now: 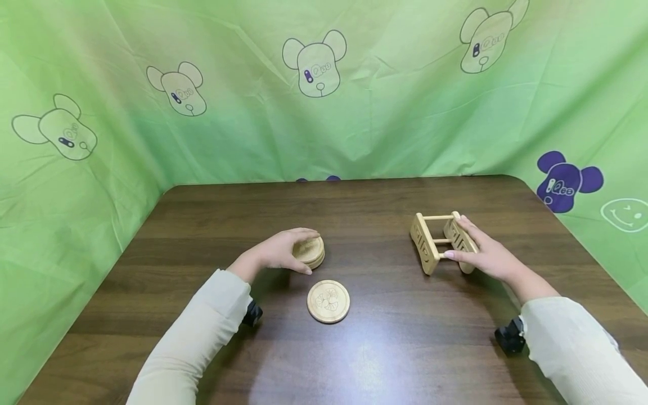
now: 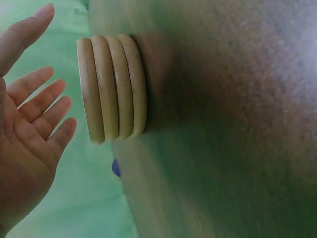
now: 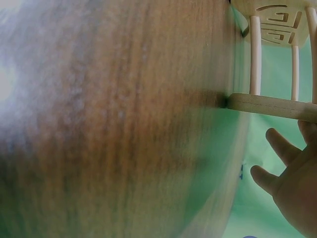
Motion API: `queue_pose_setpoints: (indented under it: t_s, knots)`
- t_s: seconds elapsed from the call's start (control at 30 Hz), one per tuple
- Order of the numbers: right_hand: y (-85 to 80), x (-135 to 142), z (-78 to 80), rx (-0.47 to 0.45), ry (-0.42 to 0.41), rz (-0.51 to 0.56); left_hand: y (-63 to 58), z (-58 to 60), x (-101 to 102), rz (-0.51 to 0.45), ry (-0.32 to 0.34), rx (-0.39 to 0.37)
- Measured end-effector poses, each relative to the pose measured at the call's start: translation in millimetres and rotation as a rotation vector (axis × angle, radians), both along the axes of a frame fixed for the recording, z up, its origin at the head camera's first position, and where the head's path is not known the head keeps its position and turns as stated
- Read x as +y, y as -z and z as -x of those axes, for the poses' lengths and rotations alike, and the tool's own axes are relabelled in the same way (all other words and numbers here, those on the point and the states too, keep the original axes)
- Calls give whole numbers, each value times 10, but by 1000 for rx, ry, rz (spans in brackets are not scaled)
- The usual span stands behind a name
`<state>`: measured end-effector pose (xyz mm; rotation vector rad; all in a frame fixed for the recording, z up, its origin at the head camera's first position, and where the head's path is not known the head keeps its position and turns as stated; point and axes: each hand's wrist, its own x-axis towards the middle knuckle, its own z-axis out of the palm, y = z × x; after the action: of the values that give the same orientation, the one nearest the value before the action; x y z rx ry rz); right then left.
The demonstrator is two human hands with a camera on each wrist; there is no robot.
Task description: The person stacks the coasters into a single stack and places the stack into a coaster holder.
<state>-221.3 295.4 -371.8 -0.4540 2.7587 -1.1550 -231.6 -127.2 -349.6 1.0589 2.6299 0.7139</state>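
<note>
A short stack of round wooden coasters (image 2: 111, 89) sits on the table, several lying flat on one another. Over and beside it hovers my left hand (image 1: 285, 250), fingers spread; the left wrist view shows a gap between fingers and stack. Nearer to me lies a single coaster (image 1: 328, 302) with a leaf pattern engraved on its face. To the right stands a wooden coaster holder (image 1: 421, 242) with two cut-out side panels joined by rods. My right hand (image 1: 486, 256) grips its right panel, thumb at the near end and fingers at the far end.
The dark wooden table (image 1: 364, 214) runs back to a green curtain (image 1: 243, 140) printed with cartoon bear heads, which also hangs on both sides. A dark wrist camera (image 1: 510, 336) sits under the right sleeve, another (image 1: 252, 313) under the left.
</note>
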Motion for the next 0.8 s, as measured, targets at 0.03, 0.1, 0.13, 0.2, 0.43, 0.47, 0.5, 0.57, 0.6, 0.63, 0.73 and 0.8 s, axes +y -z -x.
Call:
queue_pose_setpoints:
  t_s: [0.03,0.1,0.13,0.2,0.43,0.47,0.5,0.57,0.6,0.63,0.73,0.8]
  knots:
    - [4,0,1,2,-1,1,2,-11,0,-7,6,-2]
    - [9,1,4,3,-2,5,7,-32,2,-18,16,-7]
    - [11,1,5,4,-1,4,11,-41,3,-23,23,-7]
    - [13,2,6,4,-2,3,19,-59,11,-40,42,-8]
    - [10,7,9,10,-2,-6,10,-139,75,-62,113,25]
    - [12,9,11,10,-1,-6,3,-155,87,-58,113,16]
    - [15,11,14,10,0,-7,-3,-171,99,-53,113,5]
    - [22,17,18,9,1,-9,-12,-201,124,-43,122,-11]
    - [25,19,20,9,1,-10,-11,-211,135,-39,130,-10]
    - [28,21,22,9,1,-11,-12,-224,145,-34,137,-13]
    - [27,19,20,7,0,-16,-8,-260,170,-18,165,-6]
    - [25,14,17,6,-2,-14,-4,-289,184,-8,178,-13]
